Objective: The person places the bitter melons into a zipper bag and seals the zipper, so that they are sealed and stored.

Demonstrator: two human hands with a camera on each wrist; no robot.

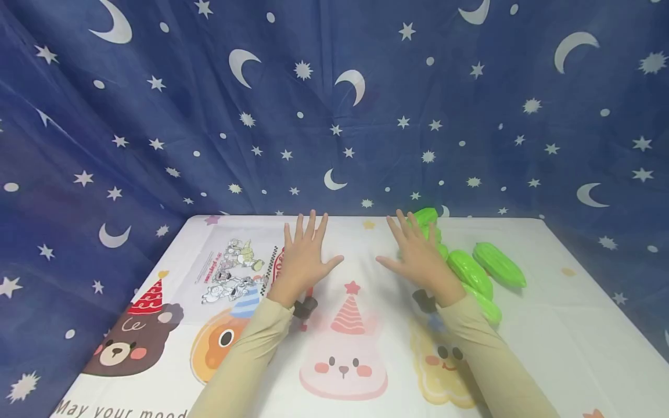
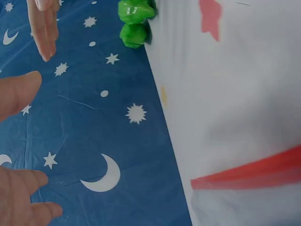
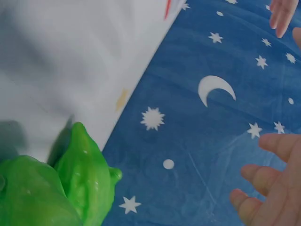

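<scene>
Both hands are held up over the table, palms forward and fingers spread, holding nothing. My left hand [image 1: 305, 255] is above the right part of a clear printed pouch [image 1: 211, 252] with cartoon figures. My right hand [image 1: 420, 261] overlaps a group of shiny bright-green toy vegetables in the head view. Beside it lie a smooth, pod-like one [image 1: 470, 273] and a ribbed, long one [image 1: 499, 264]; another [image 1: 425, 216] shows behind the fingers. In the right wrist view, a pointed green piece [image 3: 87, 174] lies near the table edge, left of the fingers.
The white tablecloth [image 1: 564, 331] carries printed cartoon faces, among them a bear [image 1: 133, 342] and a pink rabbit [image 1: 343, 366]. A blue curtain with moons and stars [image 1: 292, 128] hangs behind the table and along its left side. Small black pieces [image 1: 305, 306] sit below the wrists.
</scene>
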